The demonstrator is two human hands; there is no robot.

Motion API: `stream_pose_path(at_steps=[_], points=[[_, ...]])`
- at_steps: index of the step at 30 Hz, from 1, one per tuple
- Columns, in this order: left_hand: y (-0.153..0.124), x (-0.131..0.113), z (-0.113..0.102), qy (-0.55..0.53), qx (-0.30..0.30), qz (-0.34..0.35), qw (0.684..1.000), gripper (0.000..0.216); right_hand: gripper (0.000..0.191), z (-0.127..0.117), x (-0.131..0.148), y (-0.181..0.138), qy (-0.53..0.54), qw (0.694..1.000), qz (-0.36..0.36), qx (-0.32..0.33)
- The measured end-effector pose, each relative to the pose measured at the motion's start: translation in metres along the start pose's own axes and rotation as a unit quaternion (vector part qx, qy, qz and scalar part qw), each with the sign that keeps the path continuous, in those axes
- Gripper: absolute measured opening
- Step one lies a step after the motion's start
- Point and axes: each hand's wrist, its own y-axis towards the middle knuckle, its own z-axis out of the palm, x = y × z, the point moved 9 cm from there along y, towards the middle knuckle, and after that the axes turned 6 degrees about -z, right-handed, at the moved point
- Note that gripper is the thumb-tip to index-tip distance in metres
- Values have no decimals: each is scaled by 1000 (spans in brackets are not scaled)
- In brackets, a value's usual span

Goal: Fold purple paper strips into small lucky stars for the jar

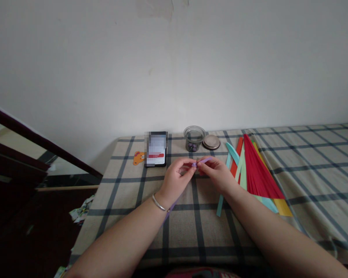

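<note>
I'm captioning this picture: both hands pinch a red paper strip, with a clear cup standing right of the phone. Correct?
Not quite: the paper strip pinched by the left hand and right hand is purple, as the head view shows. The rest holds.

And there's the phone (156, 150), far left on the checked cloth (118, 197), orange bear cutout (138, 158) right at its left edge, pale wall (174, 77) behind, dark rail (46, 142) slanting down on the left

I see just one cam here, head-worn. It's aimed forward and down, pretty close over the left hand (175, 179) and right hand (220, 175), with the wall (208, 69) straight ahead.
</note>
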Motion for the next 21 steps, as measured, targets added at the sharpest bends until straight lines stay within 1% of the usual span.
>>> stream_pose_path(at_steps=[5, 11, 16, 21], points=[[0, 8, 1, -37, 7, -31, 999, 15, 25, 1, 2, -1, -18, 1000, -18, 10], [0, 10, 0, -32, 1, -34, 999, 14, 24, 1, 4, -2, -58, 997, -35, 21], [-1, 10, 0, -42, 1, -35, 998, 15, 21, 1, 12, -3, -97, 993, -66, 12], [0, 11, 2, -57, 7, -41, 998, 14, 20, 0, 11, -2, -106, 991, -74, 15]])
